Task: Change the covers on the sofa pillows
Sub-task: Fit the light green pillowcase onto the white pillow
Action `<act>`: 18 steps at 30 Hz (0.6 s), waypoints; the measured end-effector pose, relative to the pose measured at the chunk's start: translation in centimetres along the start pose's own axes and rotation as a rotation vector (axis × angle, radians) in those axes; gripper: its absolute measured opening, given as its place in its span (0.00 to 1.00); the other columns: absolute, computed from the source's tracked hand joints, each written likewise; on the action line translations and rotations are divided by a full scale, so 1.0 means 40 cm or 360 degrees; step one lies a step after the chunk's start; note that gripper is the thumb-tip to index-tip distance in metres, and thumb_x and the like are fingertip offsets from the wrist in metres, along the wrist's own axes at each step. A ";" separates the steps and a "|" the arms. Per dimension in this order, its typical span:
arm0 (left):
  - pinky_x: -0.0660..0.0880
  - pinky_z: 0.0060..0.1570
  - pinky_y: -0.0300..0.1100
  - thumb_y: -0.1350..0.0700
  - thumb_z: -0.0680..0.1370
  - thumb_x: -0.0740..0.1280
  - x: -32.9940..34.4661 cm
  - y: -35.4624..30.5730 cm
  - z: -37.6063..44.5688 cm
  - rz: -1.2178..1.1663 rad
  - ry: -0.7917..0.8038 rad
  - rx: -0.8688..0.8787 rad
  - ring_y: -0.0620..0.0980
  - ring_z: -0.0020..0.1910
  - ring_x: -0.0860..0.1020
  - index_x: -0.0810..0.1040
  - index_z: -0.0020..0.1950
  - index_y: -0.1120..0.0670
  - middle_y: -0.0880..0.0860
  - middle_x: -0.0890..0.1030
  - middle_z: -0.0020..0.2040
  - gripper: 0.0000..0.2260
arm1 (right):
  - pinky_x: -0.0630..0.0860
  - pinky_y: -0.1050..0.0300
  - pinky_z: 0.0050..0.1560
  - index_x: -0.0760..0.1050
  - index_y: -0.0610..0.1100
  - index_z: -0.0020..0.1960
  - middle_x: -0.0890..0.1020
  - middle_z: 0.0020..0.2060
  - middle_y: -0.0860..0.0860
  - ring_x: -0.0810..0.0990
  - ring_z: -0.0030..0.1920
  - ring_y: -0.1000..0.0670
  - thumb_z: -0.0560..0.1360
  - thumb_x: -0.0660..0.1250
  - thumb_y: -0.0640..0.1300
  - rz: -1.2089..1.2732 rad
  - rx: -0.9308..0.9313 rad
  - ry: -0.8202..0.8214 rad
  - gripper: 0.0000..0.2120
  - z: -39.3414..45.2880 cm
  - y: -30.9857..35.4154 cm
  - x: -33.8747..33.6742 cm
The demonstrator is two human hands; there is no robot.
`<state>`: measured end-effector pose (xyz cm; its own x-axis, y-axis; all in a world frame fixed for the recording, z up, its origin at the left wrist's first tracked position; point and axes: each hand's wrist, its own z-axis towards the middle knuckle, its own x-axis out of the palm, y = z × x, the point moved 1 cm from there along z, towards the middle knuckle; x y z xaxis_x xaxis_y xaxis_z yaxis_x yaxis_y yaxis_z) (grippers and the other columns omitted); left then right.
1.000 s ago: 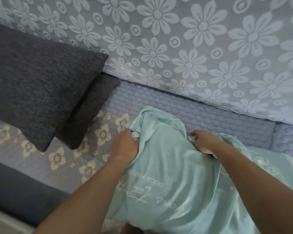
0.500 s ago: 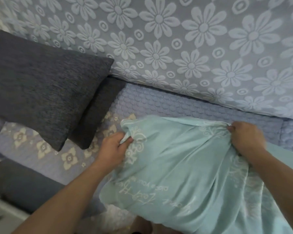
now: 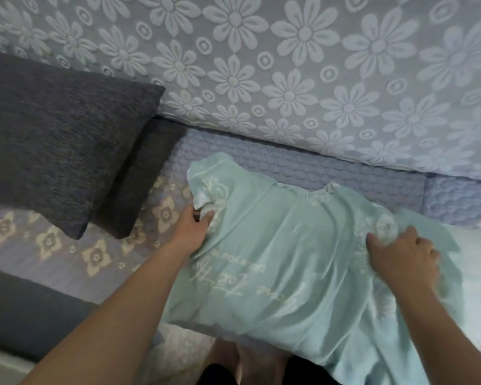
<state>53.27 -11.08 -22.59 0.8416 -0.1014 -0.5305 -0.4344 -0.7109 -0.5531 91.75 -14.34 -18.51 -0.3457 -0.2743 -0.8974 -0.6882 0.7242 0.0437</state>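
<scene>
Much of what we hold is hard to read: the mint-green cover (image 3: 289,262) fills the lower centre and right of the frame, bulging over a pillow that we cannot see itself, and its lower right part runs out of the picture. Our left hand (image 3: 192,229), at centre left, pinches a folded corner of the cover between thumb and curled fingers; the fingertips are tucked into the cloth and partly hidden. Our right hand (image 3: 400,257), at centre right, lies on top of the cover with fingers spread and bent into the fabric; it is blurred, and we cannot tell whether it truly grasps a fold or only presses down. Pale script is printed on the cover, upside down to us; one small line seems to read "place your he…", while the larger cursive below it is too smeared to make out. At the upper left, two dark grey pillows (image 3: 61,134) lean one behind the other, the front one cut off by the frame's left edge and covering most of the rear one. They rest on the quilted seat (image 3: 303,168), behind which the flowered backrest throw (image 3: 289,65) spans the top. At the bottom centre a dark shape and bare skin appear, too cropped to identify.
</scene>
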 end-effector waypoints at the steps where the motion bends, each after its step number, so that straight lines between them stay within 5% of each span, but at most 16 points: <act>1: 0.67 0.46 0.42 0.46 0.82 0.65 0.005 0.004 0.000 0.0153 0.0025 -0.0025 0.49 0.46 0.75 0.74 0.57 0.50 0.48 0.78 0.48 0.09 | 0.66 0.38 0.67 0.65 0.37 0.71 0.70 0.66 0.33 0.68 0.67 0.32 0.73 0.66 0.62 0.0044 0.0076 0.0026 0.37 -0.041 -0.017 -0.006; 3: 0.67 0.47 0.42 0.46 0.82 0.64 -0.004 0.011 0.007 0.0360 0.0079 0.0002 0.52 0.50 0.76 0.76 0.59 0.51 0.51 0.78 0.50 0.11 | 0.70 0.41 0.61 0.70 0.36 0.66 0.76 0.60 0.33 0.74 0.62 0.33 0.74 0.66 0.63 0.0198 0.0201 0.0155 0.34 -0.122 -0.042 -0.012; 5: 0.66 0.39 0.44 0.48 0.83 0.64 -0.018 0.004 0.022 0.0585 0.0141 0.0096 0.55 0.47 0.78 0.78 0.50 0.55 0.53 0.77 0.42 0.11 | 0.71 0.46 0.51 0.73 0.40 0.56 0.79 0.50 0.37 0.78 0.54 0.36 0.76 0.63 0.62 0.0279 0.0217 0.0328 0.25 -0.196 -0.052 -0.001; 9: 0.62 0.34 0.46 0.49 0.82 0.66 -0.044 -0.017 0.054 0.0541 0.0115 0.0204 0.52 0.35 0.71 0.70 0.32 0.55 0.52 0.71 0.30 0.19 | 0.74 0.50 0.43 0.74 0.47 0.45 0.83 0.43 0.43 0.82 0.46 0.39 0.83 0.47 0.52 -0.0150 -0.0269 0.0320 0.20 -0.265 -0.063 0.041; 14: 0.70 0.37 0.45 0.51 0.80 0.69 -0.099 -0.028 0.070 0.0278 0.0057 0.0164 0.52 0.35 0.74 0.79 0.41 0.62 0.57 0.78 0.35 0.15 | 0.79 0.45 0.47 0.81 0.43 0.50 0.82 0.45 0.36 0.82 0.45 0.33 0.78 0.64 0.41 -0.0349 -0.0007 0.0114 0.07 -0.178 -0.243 -0.053; 18: 0.77 0.47 0.51 0.47 0.80 0.67 -0.065 -0.005 0.060 0.0440 0.0145 0.0166 0.56 0.42 0.81 0.82 0.46 0.60 0.58 0.84 0.42 0.16 | 0.73 0.49 0.49 0.77 0.45 0.52 0.81 0.47 0.42 0.80 0.50 0.38 0.82 0.58 0.55 0.0075 -0.0055 0.0264 0.15 -0.257 -0.193 -0.019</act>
<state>50.41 -9.01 -22.66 0.7102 -0.3463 -0.6129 -0.6775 -0.5728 -0.4614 90.78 -26.21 -13.65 -0.4766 -0.3434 -0.8093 -0.6893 0.7174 0.1015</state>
